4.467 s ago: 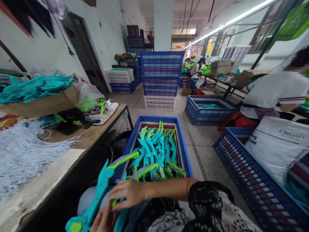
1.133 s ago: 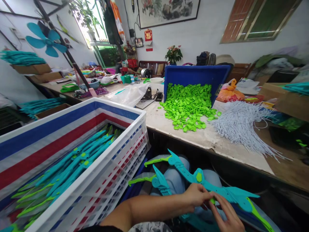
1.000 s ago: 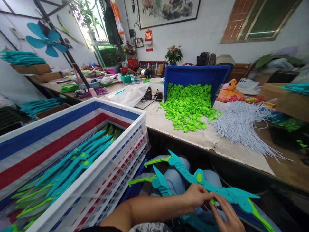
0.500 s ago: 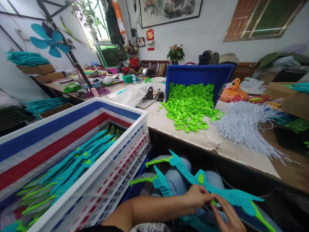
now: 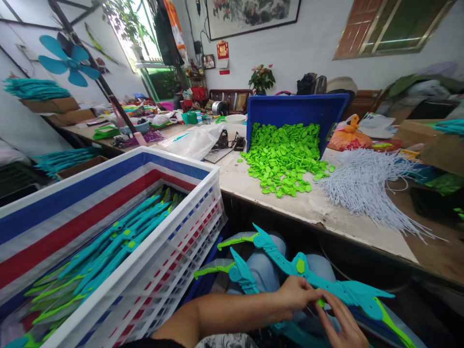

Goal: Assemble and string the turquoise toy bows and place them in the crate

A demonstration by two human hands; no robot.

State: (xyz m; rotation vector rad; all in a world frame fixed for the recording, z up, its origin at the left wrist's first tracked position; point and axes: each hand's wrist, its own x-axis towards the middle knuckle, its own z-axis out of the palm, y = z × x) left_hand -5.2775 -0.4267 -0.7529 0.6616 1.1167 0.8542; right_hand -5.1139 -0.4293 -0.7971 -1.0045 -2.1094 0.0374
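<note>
Two teal toy bows with lime-green tips lie across my lap. The farther toy bow (image 5: 277,253) bears a green hexagonal piece at its middle; the nearer toy bow (image 5: 243,273) is partly hidden under my left arm. My left hand (image 5: 297,293) is closed, thumb and fingers pinched together over the nearer bow's middle. Against it, my right hand (image 5: 342,319) has its fingertips closed around a small green plastic piece (image 5: 320,302), of which only a bit shows between the hands. What the left fingertips grip is hidden.
To my left stands a white plastic crate (image 5: 213,193) with a striped lining, holding several toy bows. On the table (image 5: 232,181), a tipped blue bin (image 5: 297,108) spills green pieces (image 5: 282,154). Right of it lies a bundle of white ties (image 5: 362,188).
The view has shifted slightly. Both hands stay together around the small green piece, and the bows lie as before.
</note>
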